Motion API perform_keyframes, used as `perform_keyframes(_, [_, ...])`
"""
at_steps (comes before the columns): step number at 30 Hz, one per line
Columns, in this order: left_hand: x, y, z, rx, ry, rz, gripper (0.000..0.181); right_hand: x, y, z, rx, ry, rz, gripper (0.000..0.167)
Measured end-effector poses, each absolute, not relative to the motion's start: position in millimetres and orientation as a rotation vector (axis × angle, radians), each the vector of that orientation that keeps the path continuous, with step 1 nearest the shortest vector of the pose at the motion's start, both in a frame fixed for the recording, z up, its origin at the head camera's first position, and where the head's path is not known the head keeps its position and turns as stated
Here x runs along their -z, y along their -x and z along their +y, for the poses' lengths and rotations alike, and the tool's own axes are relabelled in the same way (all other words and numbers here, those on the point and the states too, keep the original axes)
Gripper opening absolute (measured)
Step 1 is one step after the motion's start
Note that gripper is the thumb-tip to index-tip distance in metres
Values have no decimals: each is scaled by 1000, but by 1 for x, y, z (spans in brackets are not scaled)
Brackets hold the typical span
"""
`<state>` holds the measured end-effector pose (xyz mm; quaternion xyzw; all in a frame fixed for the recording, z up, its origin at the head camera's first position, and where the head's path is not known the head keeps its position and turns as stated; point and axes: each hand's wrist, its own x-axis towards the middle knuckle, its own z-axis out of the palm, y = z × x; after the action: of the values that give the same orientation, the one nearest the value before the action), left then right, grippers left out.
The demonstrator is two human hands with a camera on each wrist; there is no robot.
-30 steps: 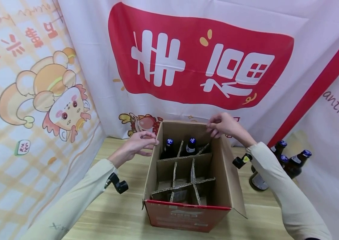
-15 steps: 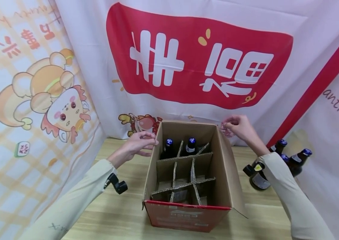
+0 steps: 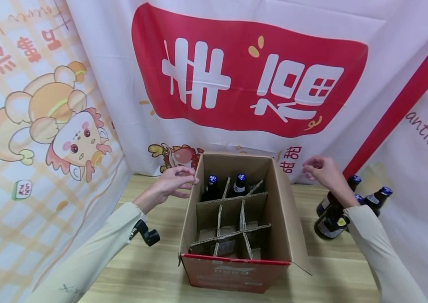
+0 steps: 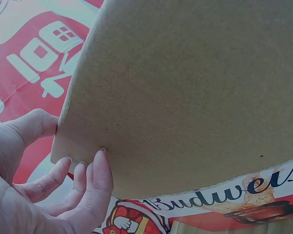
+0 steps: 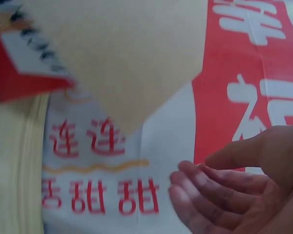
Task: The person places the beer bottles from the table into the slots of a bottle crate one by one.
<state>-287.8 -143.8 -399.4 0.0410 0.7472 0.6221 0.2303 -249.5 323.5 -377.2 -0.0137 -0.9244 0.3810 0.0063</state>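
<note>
A cardboard box [image 3: 236,273] with its top open stands on the table. Cardboard dividers [image 3: 232,198] split its inside into compartments, and two dark beer bottles [image 3: 240,185] with blue caps stand in the far ones. At the far left corner my left hand [image 3: 174,183] holds the edge of the left flap [image 4: 180,97]; the left wrist view has thumb and fingertips against the cardboard. My right hand [image 3: 325,170] is in the air right of the box, fingers loosely curled, holding nothing. Nearest to it are several more bottles [image 3: 329,225], partly hidden behind the right forearm.
The right flap [image 3: 293,219] hangs outward over the wooden table [image 3: 142,269]. Behind the table hangs a white cloth with a red banner [image 3: 248,80]. Patterned cloth [image 3: 47,139] closes off the left side, and another white cloth [image 3: 422,181] hangs at the right.
My right hand has left the far right corner of the box and moved right, toward the standing bottles. The left hand stays at the flap, and the box has not moved.
</note>
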Motion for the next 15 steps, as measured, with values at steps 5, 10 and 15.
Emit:
perform_keyframes(5, [399, 288, -143, -1711, -116, 2056, 31, 384, 243, 349, -944, 125, -3064, 33])
perform_keyframes(10, [400, 287, -143, -1709, -113, 2056, 32, 386, 232, 373, -700, 134, -3176, 29])
perform_keyframes(15, [401, 288, -144, -1714, -118, 2049, 28, 387, 211, 388, -486, 191, -3230, 12])
